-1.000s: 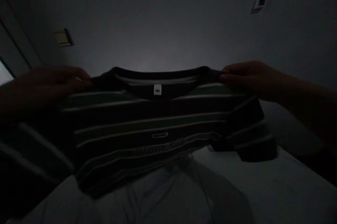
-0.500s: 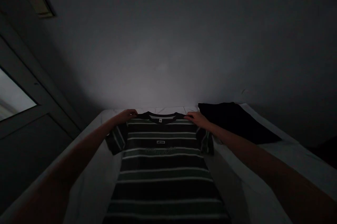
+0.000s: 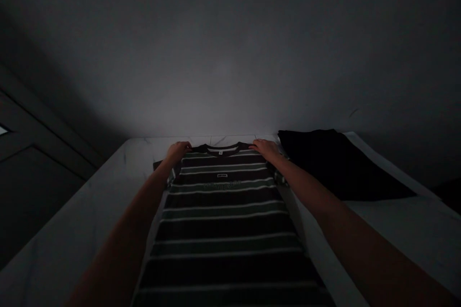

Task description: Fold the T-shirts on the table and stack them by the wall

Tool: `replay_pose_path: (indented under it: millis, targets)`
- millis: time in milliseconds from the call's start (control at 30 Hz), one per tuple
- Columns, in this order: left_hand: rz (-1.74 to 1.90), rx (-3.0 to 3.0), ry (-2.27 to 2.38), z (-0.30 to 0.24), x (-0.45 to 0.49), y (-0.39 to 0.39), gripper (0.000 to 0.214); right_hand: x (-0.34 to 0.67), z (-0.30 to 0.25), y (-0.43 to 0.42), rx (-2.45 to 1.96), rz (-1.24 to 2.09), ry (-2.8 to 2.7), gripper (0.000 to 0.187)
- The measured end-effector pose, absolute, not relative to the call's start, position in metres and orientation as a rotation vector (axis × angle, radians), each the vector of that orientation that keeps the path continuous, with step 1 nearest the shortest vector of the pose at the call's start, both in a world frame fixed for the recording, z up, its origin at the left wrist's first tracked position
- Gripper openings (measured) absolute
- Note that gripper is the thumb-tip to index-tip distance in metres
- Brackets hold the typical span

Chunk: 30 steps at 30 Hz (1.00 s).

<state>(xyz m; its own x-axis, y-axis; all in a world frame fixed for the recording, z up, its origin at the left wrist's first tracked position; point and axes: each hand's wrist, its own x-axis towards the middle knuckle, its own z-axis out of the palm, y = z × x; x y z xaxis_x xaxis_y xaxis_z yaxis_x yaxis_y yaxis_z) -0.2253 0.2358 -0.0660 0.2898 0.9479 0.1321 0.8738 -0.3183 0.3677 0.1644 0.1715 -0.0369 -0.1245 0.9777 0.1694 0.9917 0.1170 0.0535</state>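
A dark striped T-shirt (image 3: 225, 223) with green and white bands stretches toward me, its collar at the far end and a small label on the chest. My left hand (image 3: 179, 150) pinches its shoulder on the left of the collar. At the opposite shoulder, my right hand (image 3: 265, 147) grips the cloth between thumb and fingers. Both sleeves are partly hidden behind my forearms. The shirt's lower end runs out of view at the bottom.
Under the shirt is a white, marble-patterned table (image 3: 97, 196). A folded black cloth (image 3: 333, 167) lies on it to the right. Behind the far edge rises a grey wall (image 3: 230, 57). A door (image 3: 32, 172) stands at the left. The room is dim.
Both hands have lowered the T-shirt toward the tabletop, and it now looks flatter. The sleeves no longer hang down as before. My view has tilted down and turned slightly.
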Motion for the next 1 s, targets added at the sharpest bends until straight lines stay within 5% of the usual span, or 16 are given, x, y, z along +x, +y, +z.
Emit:
replay_pose_path:
  millis: [167,333,700,1000]
  targets:
    - [0.707,2.41,1.959,-0.066,-0.168,0.202,0.033,0.115,-0.044,0.158,-2.023,-0.409,-2.172,0.031]
    - [0.666,2.784,1.454,-0.103,-0.131,0.121,0.049,0.061,-0.082,0.093,-1.604,-0.249,-2.53,0.059]
    - [0.371,2.759,1.583,-0.123,-0.235,0.051,0.058,0.131,-0.081,0.028,-1.708,-0.045,-2.559,0.07]
    - [0.291,2.85,1.057,-0.117,-0.245,-0.055,0.053,0.124,-0.059,-0.096,-0.975,0.523,-2.924,0.069]
